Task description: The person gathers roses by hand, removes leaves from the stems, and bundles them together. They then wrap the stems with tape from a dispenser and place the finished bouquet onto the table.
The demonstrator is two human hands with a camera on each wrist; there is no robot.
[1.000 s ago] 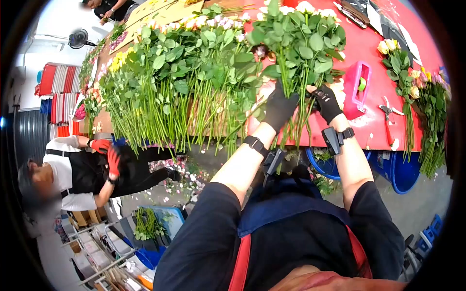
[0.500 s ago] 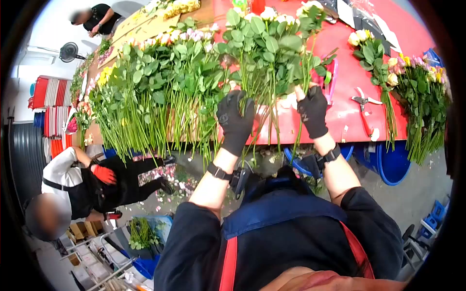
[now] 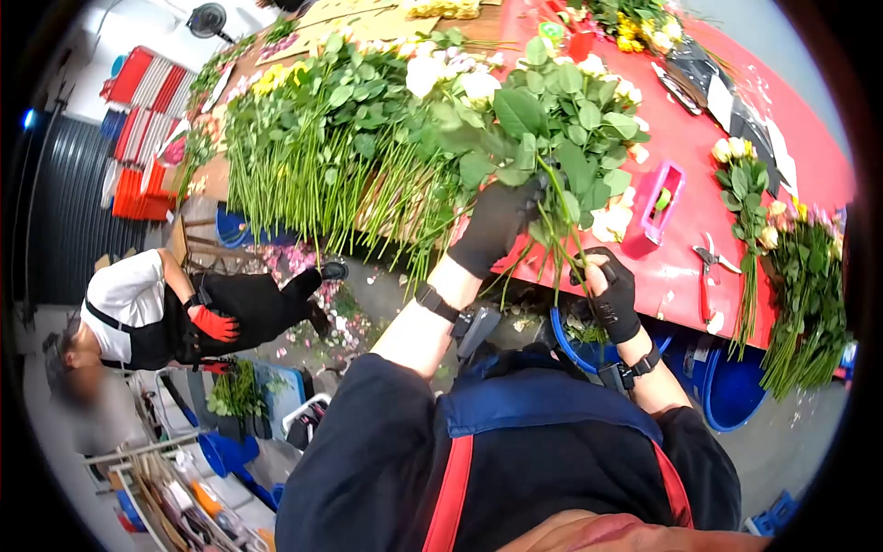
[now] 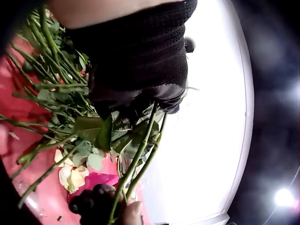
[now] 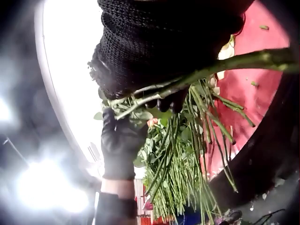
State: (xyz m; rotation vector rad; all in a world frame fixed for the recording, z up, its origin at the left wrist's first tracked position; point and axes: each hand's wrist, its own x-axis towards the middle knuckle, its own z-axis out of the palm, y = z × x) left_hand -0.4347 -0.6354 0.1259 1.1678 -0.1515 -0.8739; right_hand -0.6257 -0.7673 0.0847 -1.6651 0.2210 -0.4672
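Observation:
My black-gloved left hand (image 3: 501,225) grips rose stems just under their leaves, above the table's front edge. Two green stems (image 4: 144,154) run down from it in the left wrist view. At their lower part, my right hand (image 3: 609,293), in a black glove with bare thumb tip, pinches the stems. Large white roses (image 3: 480,87) show up and left of the left hand. More leafy roses (image 3: 589,110) lie on the table just beyond. In the right wrist view the left hand (image 5: 123,145) is below a thick stem (image 5: 187,80) that crosses the right hand.
Rows of roses (image 3: 303,138) cover the table's left part, stems overhanging the edge. On the red tabletop (image 3: 662,285) are a pink tape dispenser (image 3: 658,207), pruning shears (image 3: 707,276) and flower bunches (image 3: 805,294). Blue buckets (image 3: 734,396) stand beneath; a red-gloved person (image 3: 138,313) is at left.
Both hands were lower and apart among the stems half a second ago; the left now lifts roses to the right, and the right has come down to their stem ends. The view has turned slightly.

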